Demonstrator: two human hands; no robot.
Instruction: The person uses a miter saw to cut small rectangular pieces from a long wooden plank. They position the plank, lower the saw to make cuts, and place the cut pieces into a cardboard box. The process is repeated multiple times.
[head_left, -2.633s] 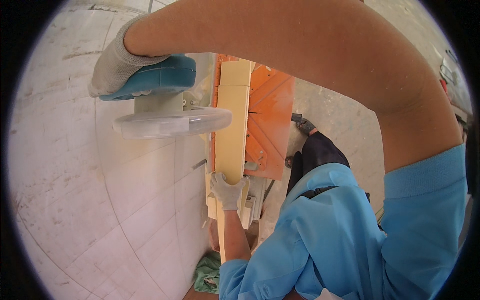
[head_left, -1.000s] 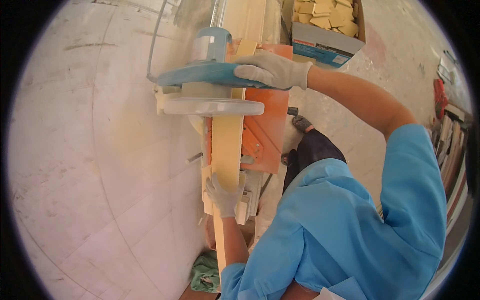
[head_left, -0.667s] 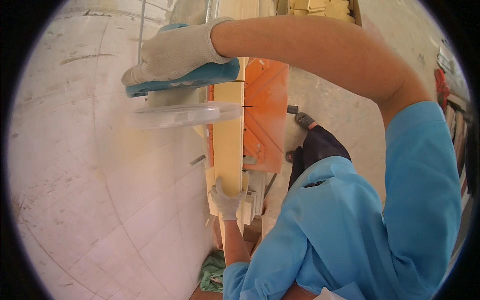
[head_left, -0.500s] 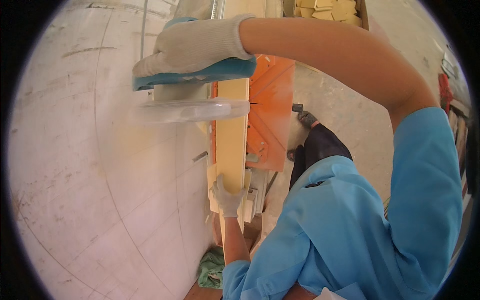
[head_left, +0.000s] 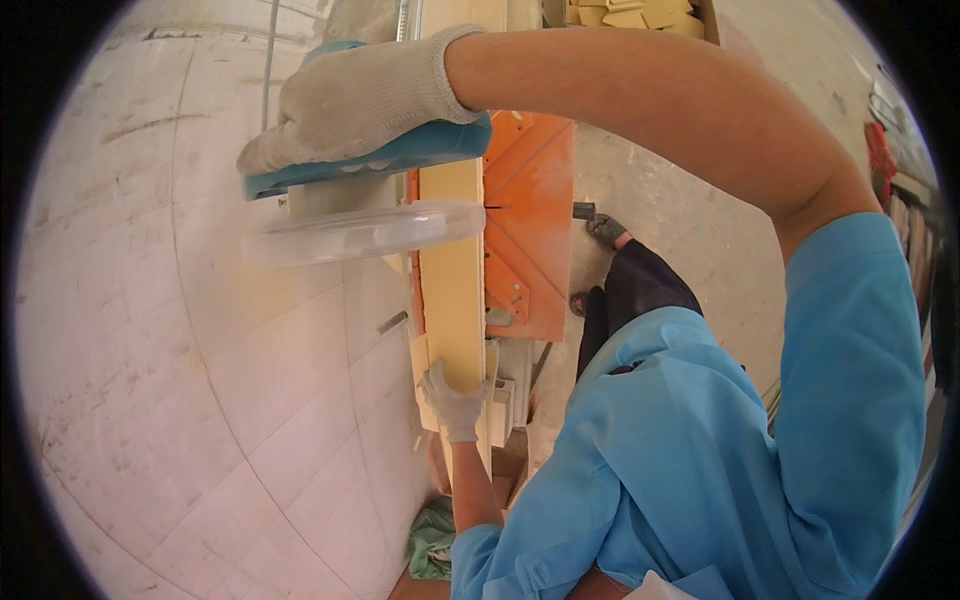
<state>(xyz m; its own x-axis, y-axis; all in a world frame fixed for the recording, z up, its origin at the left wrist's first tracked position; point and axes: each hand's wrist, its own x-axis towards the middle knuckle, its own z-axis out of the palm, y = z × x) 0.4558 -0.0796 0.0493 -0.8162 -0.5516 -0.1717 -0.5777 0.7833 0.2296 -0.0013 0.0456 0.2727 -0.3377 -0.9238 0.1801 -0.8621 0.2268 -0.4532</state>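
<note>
My right hand (head_left: 370,95), in a pale knitted glove, is wrapped round the teal handle (head_left: 400,150) of a mitre saw. Below the handle, the saw's clear rounded blade guard (head_left: 370,232) spans a long pale-yellow board (head_left: 452,290). The blade cannot be made out. The board lies across the saw's orange base (head_left: 540,230), along its left side. My left hand (head_left: 455,400), also gloved, grips the board on the near side of the saw, thumb and fingers spread over its width.
A marked, whitish wall or panel (head_left: 120,330) fills the left side. At the top, a box (head_left: 710,22) holds several yellow offcuts (head_left: 640,14). Green cloth (head_left: 432,540) lies near the lower edge. My foot (head_left: 605,232) is on the concrete floor (head_left: 680,190), right of the saw.
The view has shifted slightly, moving the scene a little to the left. The saw handle and guard sit slightly lower in the picture. Both hands keep their holds.
</note>
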